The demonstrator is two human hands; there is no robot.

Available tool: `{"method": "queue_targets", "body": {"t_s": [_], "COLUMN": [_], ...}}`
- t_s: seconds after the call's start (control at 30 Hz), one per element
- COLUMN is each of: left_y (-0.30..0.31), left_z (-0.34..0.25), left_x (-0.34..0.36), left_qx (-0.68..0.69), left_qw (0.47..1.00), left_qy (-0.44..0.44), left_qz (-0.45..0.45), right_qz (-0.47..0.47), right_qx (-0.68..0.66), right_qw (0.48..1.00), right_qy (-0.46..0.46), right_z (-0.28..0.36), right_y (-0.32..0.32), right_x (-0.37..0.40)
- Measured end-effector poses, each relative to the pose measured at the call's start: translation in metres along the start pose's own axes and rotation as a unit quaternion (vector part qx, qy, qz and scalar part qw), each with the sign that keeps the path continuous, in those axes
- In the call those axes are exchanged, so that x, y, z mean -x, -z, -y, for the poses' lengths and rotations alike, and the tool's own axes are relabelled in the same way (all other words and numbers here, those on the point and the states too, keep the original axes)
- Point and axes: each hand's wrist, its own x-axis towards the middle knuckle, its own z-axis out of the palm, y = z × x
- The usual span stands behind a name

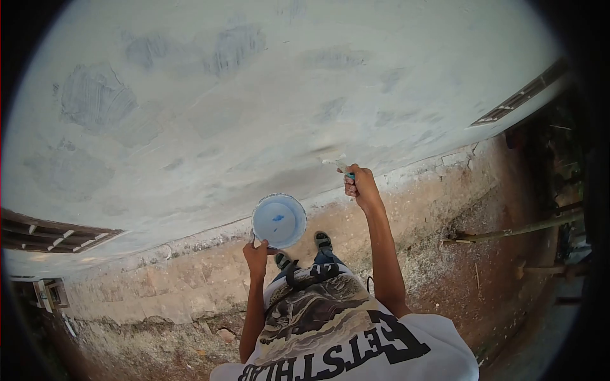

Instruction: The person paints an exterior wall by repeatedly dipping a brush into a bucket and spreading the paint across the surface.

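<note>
My left hand (pixel 257 255) grips the near rim of a round light-blue bucket (pixel 279 240), its fingers at the handle side. Pale smears coat the bucket's rim, and a darker blue spot shows inside at the bottom. My right hand (pixel 360 184) is closed around a small teal-handled tool with a flat, white-smeared end (pixel 333 162). That end points left, close over the lower part of the pale wall (pixel 241 136). Grey, streaky patches (pixel 98 95) mark the wall in several places.
A rough, stained ledge (pixel 159 286) runs along the wall's foot, with my sandalled feet (pixel 323 240) on it. Slatted openings (pixel 57 232) are set in the wall on the left and far right (pixel 521 98). Wooden poles (pixel 515 232) stick in from the right above reddish ground.
</note>
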Motion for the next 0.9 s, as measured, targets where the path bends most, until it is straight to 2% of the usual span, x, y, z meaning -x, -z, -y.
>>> {"method": "queue_targets", "body": {"t_s": [0.1, 0.17, 0.37, 0.47, 0.6, 0.67, 0.7, 0.73, 0.77, 0.83, 0.87, 0.9], "left_y": [0.003, 0.003, 0.005, -0.001, -0.025, -0.036, -0.043, -0.05, -0.059, -0.077, -0.086, -0.093], "left_z": [0.001, 0.001, 0.011, 0.013, -0.006, -0.01, -0.011, -0.017, -0.023, -0.028, -0.029, -0.028], "left_x": [-0.002, -0.002, -0.008, -0.011, -0.009, -0.012, -0.013, -0.012, -0.01, -0.012, -0.013, -0.013], "left_qx": [0.012, 0.0, -0.024, -0.033, -0.03, -0.062, -0.093, -0.095, -0.086, -0.078, -0.081, -0.086], "left_qw": [1.0, 1.0, 0.999, 0.999, 0.999, 0.997, 0.994, 0.994, 0.994, 0.994, 0.994, 0.994], "left_qy": [0.019, 0.011, 0.036, 0.038, 0.018, 0.02, 0.022, 0.021, 0.008, -0.006, -0.008, -0.007], "left_qz": [0.012, 0.007, 0.012, 0.02, 0.034, 0.044, 0.054, 0.055, 0.062, 0.071, 0.068, 0.064], "right_qz": [-0.005, 0.006, 0.017, 0.034, 0.003, 0.034, 0.016, -0.003, -0.005, 0.027, 0.026, 0.031], "right_qx": [-0.014, -0.006, 0.0, 0.023, 0.083, 0.303, 0.431, 0.546, 0.544, 0.665, 0.665, 0.691], "right_qw": [1.0, 1.0, 0.997, 0.998, 0.996, 0.95, 0.886, 0.792, 0.793, 0.724, 0.724, 0.688], "right_qy": [0.027, 0.027, 0.071, 0.053, -0.035, 0.063, 0.171, 0.273, 0.273, 0.181, 0.18, 0.221], "right_z": [0.009, 0.037, 0.092, 0.068, 0.002, -0.051, -0.069, -0.08, -0.086, -0.086, -0.09, -0.1], "right_y": [-0.006, -0.01, -0.012, 0.003, 0.033, 0.056, 0.058, 0.049, 0.044, 0.029, 0.029, 0.033], "right_x": [-0.031, -0.028, 0.055, 0.085, 0.088, 0.07, 0.068, 0.069, 0.067, 0.064, 0.057, 0.045]}}
